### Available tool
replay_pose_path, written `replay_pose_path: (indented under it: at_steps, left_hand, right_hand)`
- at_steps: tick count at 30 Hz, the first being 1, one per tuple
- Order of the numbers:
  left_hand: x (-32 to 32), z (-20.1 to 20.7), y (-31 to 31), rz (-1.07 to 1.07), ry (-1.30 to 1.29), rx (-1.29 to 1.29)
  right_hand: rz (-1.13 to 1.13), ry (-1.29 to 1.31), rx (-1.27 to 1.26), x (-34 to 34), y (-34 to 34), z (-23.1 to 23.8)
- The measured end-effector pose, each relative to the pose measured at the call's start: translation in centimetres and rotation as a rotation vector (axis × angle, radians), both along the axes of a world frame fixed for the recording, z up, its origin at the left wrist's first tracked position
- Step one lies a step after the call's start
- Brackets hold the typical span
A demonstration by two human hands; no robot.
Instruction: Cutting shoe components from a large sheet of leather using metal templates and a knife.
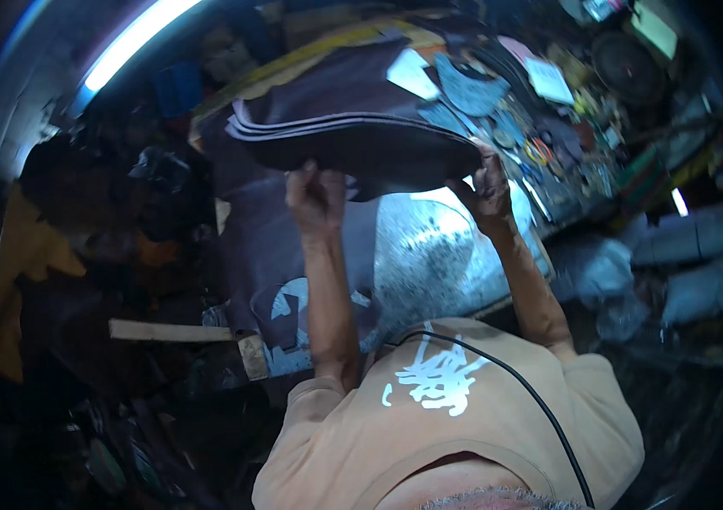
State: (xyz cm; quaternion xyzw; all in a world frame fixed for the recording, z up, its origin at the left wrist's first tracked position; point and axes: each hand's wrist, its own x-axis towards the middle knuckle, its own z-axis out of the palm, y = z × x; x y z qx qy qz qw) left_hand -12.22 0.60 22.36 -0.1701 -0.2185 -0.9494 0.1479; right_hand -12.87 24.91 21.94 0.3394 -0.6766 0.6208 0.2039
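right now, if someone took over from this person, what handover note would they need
Left hand: gripping the near edge of a stack of dark curved sheets, held up.
Right hand: gripping the same stack at its right end.
Below: pale speckled work surface with another dark sheet lying on it.
Done: stack is lifted off the surface.
Left: it is not yet set down anywhere.

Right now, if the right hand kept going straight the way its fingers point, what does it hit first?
Probably the stack of dark sheets: the right hand already grips its near edge, fingers pointing up and away. Past that edge lies the cluttered workbench of tools, but depth is unclear.
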Motion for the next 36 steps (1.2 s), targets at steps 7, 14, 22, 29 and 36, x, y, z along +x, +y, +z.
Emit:
replay_pose_path:
  at_steps: [7, 14, 22, 29, 36]
  left_hand:
    - [-1.3, -0.7, 0.0, -0.133, 0.269, 0.097]
    - [0.1, -1.7, -1.9, 0.031, 0.06, -0.076]
    - [3.3, -2.5, -3.5, 0.127, -0.069, -0.009]
    - [3.9, -3.4, -4.5, 0.065, -0.057, 0.052]
    - [3.3, -4.4, -4.9, 0.004, -0.018, 0.018]
  right_hand:
    - [0.492, -0.297, -0.513, -3.5, -4.2, -1.7]
    - [0.461, -0.65, -0.517, -2.8, -3.9, -4.4]
    - [0.463, -1.166, -0.749, -0.7, -5.7, -9.2]
    - [0.641, -1.013, -0.75, 0.3, -5.7, -12.2]
    - [0.549, -0.996, -0.763, 1.3, -6.0, -11.5]
